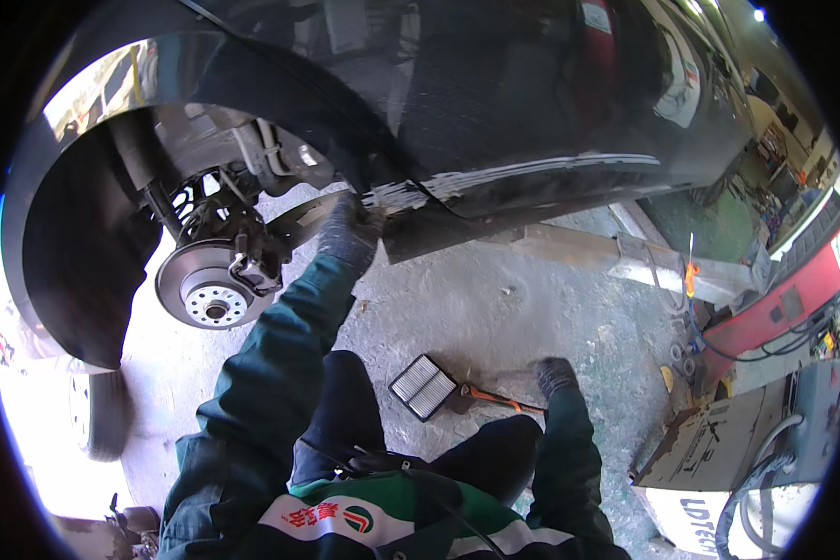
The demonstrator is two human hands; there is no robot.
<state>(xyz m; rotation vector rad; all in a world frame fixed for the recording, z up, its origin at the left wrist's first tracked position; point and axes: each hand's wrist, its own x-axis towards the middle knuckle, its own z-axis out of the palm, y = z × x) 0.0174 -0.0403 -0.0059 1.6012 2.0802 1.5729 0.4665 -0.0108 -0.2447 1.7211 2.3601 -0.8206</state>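
My left hand (350,235), in a dark grey glove, is at the lower rear edge of the black car's fender (369,173), behind the wheel arch. Its fingers look closed round that edge and are partly hidden. Scraped, whitish marks run along the sill (457,184) beside it. Low over the floor, my right hand (557,375) is gloved and closed; a faint, blurred dark streak reaches left from it, too unclear to name. Near that hand lies a hammer (495,399) with an orange and black handle, its head beside a pleated air filter (424,386) in a black frame.
A bare brake disc (216,285) sticks out below the wheel arch at left. Farther left stands a wheel (100,415). A metal lift arm (588,250) extends under the car. At right are a red post (775,313) with cables and a worn cardboard box (709,448).
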